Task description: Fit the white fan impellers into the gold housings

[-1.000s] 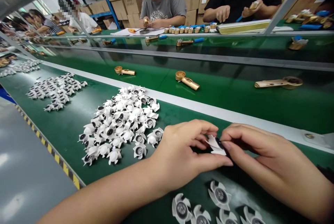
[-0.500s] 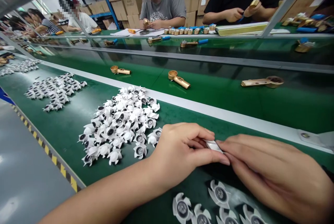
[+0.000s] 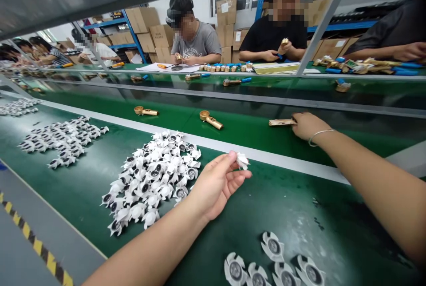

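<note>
A small white fan impeller (image 3: 242,160) is pinched between the thumb and fingers of my left hand (image 3: 216,181), above the green worktop. My right hand (image 3: 308,127), with a bracelet at the wrist, reaches over the belt and is closed on the round end of a gold fan housing (image 3: 281,122); its handle points left. A large pile of white impellers (image 3: 156,170) lies left of my left hand. Nearer to me are several loose impellers (image 3: 274,247) with their dark hubs facing up.
Two more gold housings (image 3: 213,121) (image 3: 146,111) lie on the green belt (image 3: 179,119). A white strip (image 3: 266,155) edges the belt. Farther left is another impeller group (image 3: 63,139). Several people sit across the line, behind metal posts (image 3: 324,24).
My hands have parted. The right has moved up and away onto the right-hand gold housing, while the left now holds a white impeller up. The view has tilted upward and shifted right.
</note>
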Available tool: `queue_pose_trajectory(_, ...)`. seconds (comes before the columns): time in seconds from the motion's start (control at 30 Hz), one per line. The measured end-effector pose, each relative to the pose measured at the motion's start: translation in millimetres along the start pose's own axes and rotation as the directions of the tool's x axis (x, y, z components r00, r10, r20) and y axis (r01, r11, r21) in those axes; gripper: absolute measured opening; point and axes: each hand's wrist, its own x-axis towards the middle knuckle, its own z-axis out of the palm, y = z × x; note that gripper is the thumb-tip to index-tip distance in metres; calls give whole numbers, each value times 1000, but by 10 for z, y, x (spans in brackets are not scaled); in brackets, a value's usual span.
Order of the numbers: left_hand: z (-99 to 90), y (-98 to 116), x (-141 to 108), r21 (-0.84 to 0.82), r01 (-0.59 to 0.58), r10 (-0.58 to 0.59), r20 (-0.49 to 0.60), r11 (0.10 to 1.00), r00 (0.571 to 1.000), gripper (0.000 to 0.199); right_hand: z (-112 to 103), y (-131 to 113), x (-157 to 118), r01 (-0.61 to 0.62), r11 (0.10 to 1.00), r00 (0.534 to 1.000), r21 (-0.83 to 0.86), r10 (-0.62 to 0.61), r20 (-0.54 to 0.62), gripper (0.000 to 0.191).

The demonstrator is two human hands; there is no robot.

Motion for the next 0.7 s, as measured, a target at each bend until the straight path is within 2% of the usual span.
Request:
queue_pose_trajectory(0.07,-9,23,-12,-3,-5,5,11,1000,1000,14,-4,-35,-109,56,998,998,13,-56,8,28)
queue_pose_trajectory(0.17,6,55,-66,28,-27,26,33,999,999,21,-89,-161,-443,136,989,989,63,-132,-58,24)
queue_pose_trajectory(0.3,47,80,-123,142,-156,145,81,977,986,23,-266,-426,-1071,234,943,963,235,-192,-188,45)
queue_pose_trajectory(0.33,55,81,-129,153,-192,177,106,969,979,23,-300,-494,-1216,253,903,962,348,-197,-188,50)
queue_pose_trajectory(0.4,60,70,-131,154,-235,210,163,960,964,26,-338,-616,-1446,259,761,966,594,-208,-155,54)
queue_pose_trajectory(0.47,52,45,-129,159,-228,190,221,961,956,28,-342,-704,-1576,237,632,965,738,-240,-105,54)
queue_pose_trajectory(0.57,20,-1,-125,225,-261,197,272,939,942,36,-324,-773,-1627,295,633,934,715,-350,-76,51)
queue_pose_trajectory(0.67,-11,-23,-118,347,-349,248,304,870,920,54,-324,-796,-1623,420,669,882,613,-459,-103,47)
queue_pose_trajectory(0.7,-16,-22,-116,370,-368,255,319,853,913,58,-327,-799,-1627,429,670,877,606,-469,-102,46)
